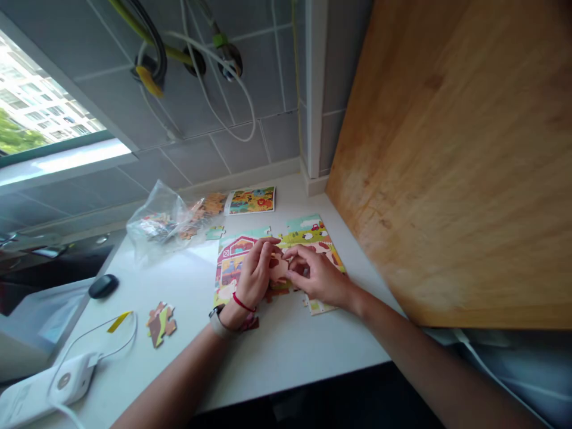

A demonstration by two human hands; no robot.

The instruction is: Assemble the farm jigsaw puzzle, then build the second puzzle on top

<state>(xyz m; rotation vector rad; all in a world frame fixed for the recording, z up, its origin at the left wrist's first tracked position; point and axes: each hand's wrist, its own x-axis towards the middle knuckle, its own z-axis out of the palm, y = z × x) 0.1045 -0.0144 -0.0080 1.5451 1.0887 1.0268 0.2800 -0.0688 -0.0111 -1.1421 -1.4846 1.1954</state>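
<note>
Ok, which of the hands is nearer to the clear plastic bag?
Left. The left hand is over the puzzle, right of the clear plastic bag and closer to the person; the right hand is farther right, past the left.

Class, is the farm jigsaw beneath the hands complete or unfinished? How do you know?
Unfinished: the farm jigsaw has a gap in its near edge, where white counter shows between its left and right parts.
</note>
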